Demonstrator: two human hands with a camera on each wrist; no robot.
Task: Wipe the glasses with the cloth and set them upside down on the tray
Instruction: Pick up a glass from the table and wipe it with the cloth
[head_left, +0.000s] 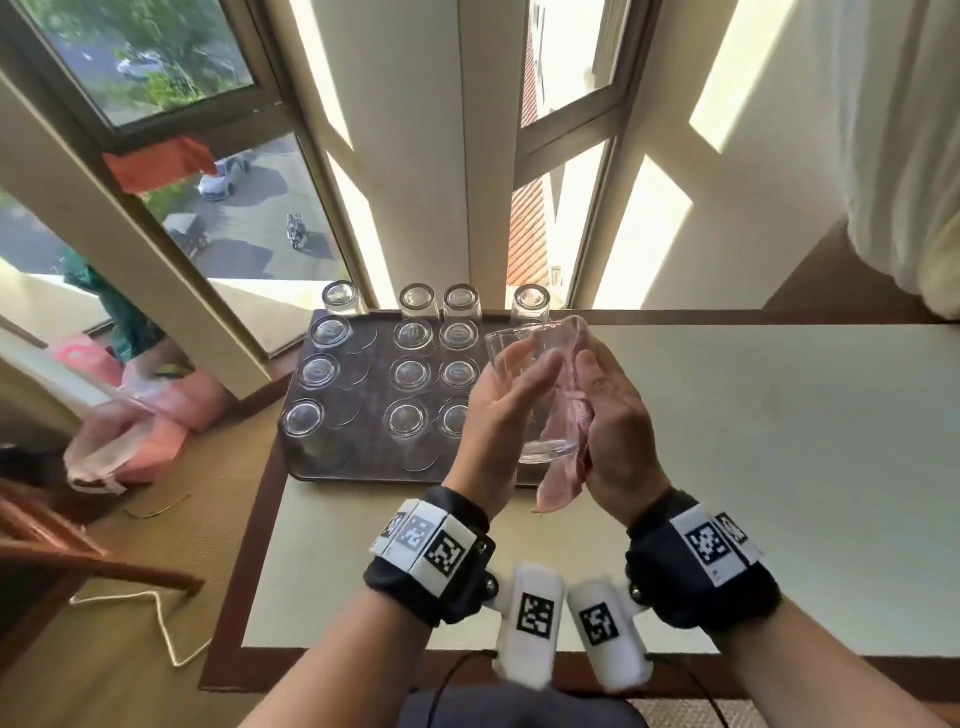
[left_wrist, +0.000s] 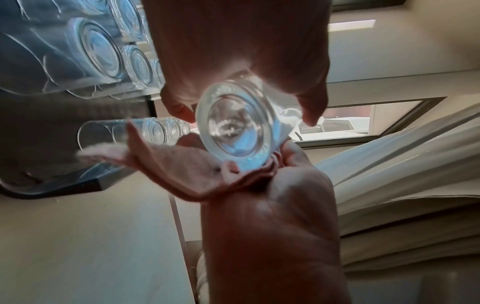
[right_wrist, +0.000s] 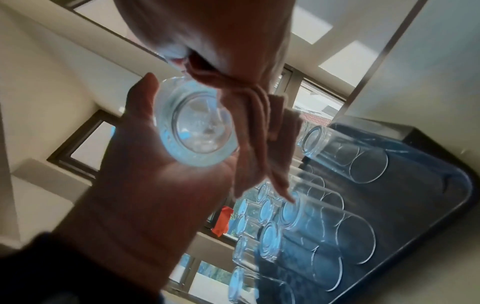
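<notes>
A clear, straight-sided drinking glass (head_left: 524, 400) is being held in the air above the near right corner of the dark rectangular tray (head_left: 374, 384), tilted with its thick base toward the person and its open mouth pointing away; the left hand (head_left: 498, 415) is cupping it from the left, fingers curled round its wall, so that grip is grasping the glass; the left wrist view is showing the round base (left_wrist: 233, 125) between both hands. A pale pink cloth (head_left: 569, 431) is lying against the right side of the glass, one part reaching up by the rim and a loose tail hanging down past the base; the right hand (head_left: 610, 421) is pressing this cloth to the glass, with folds bunched under its fingers, so its grip is grasping the cloth; the right wrist view is showing the cloth (right_wrist: 249, 115) draping across the base.

Behind the held glass, the tray is carrying rows of clear glasses (head_left: 410, 374) standing upside down, bases up; the tray is sitting at the far left of the pale-topped bench (head_left: 779, 467) with a brown border. Beyond the bench, tall windows (head_left: 249, 208) are looking down on a street; a cream curtain (head_left: 904, 156) is hanging at the far right.
</notes>
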